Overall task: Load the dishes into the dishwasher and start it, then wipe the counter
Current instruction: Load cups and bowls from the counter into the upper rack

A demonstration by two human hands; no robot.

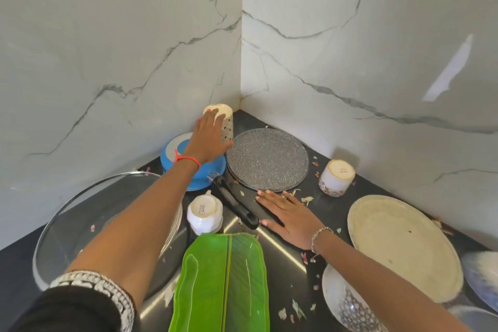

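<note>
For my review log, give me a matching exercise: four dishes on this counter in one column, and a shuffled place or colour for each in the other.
Column one:
1. tall cup
2. leaf-shaped tray
3. speckled pan
4. cream plate

Column two:
A. green, nearest the viewer
B. grey, with a black handle
C. farthest back, left hand on it
D. right of the right hand

Pairs: 1-C, 2-A, 3-B, 4-D.

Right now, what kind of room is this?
Probably a kitchen corner: a dark counter under marble walls, crowded with upturned cups, plates and a pan, with food scraps around.
</note>
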